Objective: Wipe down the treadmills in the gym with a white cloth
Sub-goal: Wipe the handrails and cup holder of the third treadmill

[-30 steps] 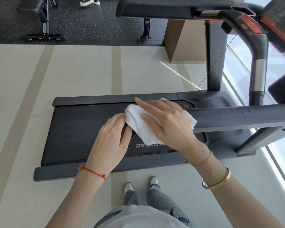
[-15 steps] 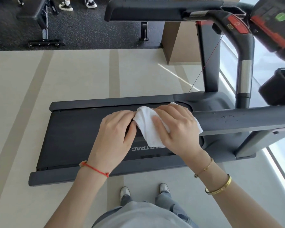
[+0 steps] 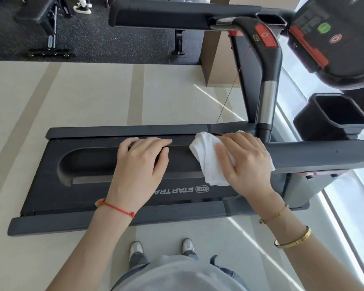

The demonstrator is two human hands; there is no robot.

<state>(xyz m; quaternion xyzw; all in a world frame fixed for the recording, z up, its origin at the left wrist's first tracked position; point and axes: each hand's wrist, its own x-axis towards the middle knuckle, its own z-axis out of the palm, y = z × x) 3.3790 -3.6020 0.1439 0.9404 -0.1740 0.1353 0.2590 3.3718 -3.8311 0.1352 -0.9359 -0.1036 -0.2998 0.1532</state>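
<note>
1. you're standing in a gym: a treadmill with a belt marked "star tra…" lies right below you.
2. its console carries red and green buttons.
3. beyond the pale floor, dark speckled rubber flooring holds a weight bench.

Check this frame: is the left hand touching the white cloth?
Apart. The head view shows the left hand resting on the near handrail, with a bare dark strip of rail between its fingertips and the white cloth, which the right hand presses down.
</note>
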